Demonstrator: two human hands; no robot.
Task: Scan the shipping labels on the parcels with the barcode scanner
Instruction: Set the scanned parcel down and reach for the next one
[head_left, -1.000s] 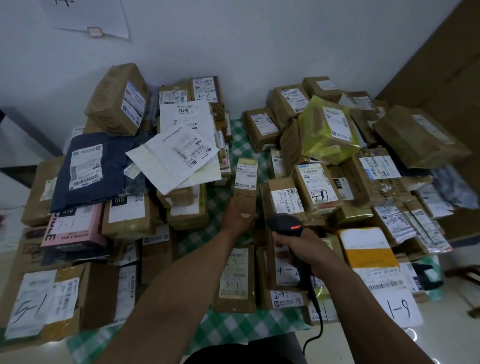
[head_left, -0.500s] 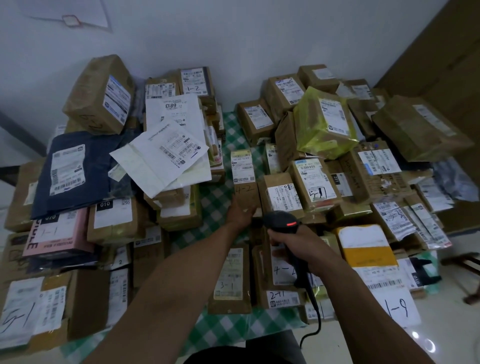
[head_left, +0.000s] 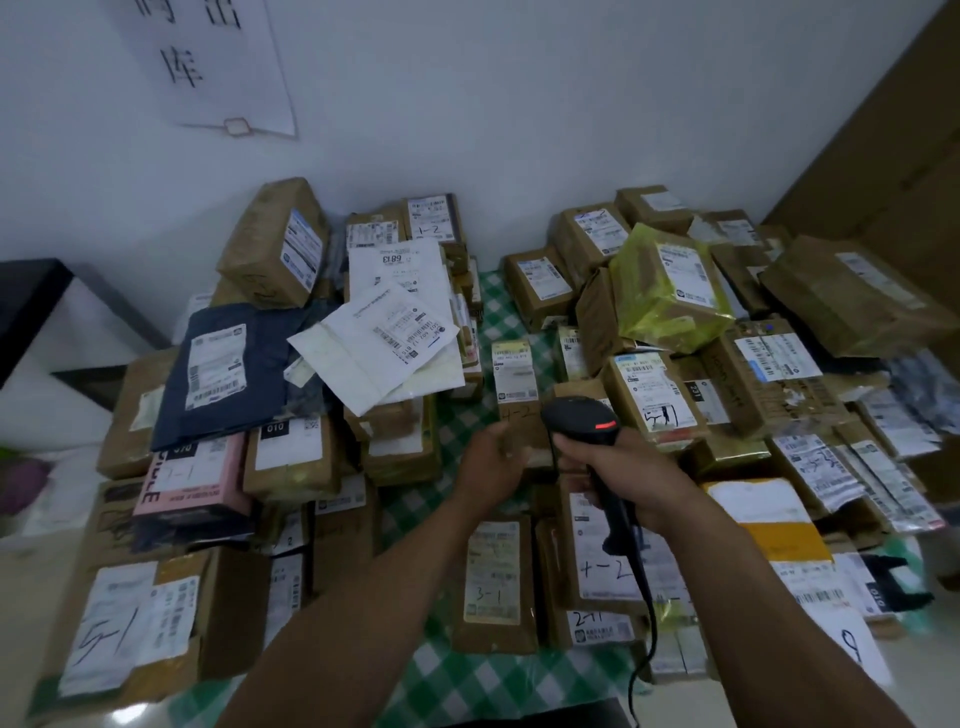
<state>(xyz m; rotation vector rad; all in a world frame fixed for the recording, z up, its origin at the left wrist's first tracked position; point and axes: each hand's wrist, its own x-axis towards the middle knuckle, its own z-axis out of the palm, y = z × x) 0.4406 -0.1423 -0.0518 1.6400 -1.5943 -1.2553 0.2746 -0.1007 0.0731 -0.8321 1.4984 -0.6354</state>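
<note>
Centrally, one barcode scanner (head_left: 582, 423) is clasped in the right hand (head_left: 636, 480), its head aimed away at one narrow brown box (head_left: 515, 384) and its handle slanting back toward the person. The left hand (head_left: 485, 465) grips that box's near end. Dozens of parcels (head_left: 275, 244) crowd the checked tablecloth (head_left: 457, 675).

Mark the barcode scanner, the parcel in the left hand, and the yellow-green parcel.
barcode scanner (head_left: 576, 421): head view, black head.
held parcel (head_left: 514, 371): head view, white label.
yellow-green parcel (head_left: 644, 301): head view, plastic wrap.

Bare forearms (head_left: 363, 597) — left hand (head_left: 485, 467) bare; right hand (head_left: 626, 475) likewise
</note>
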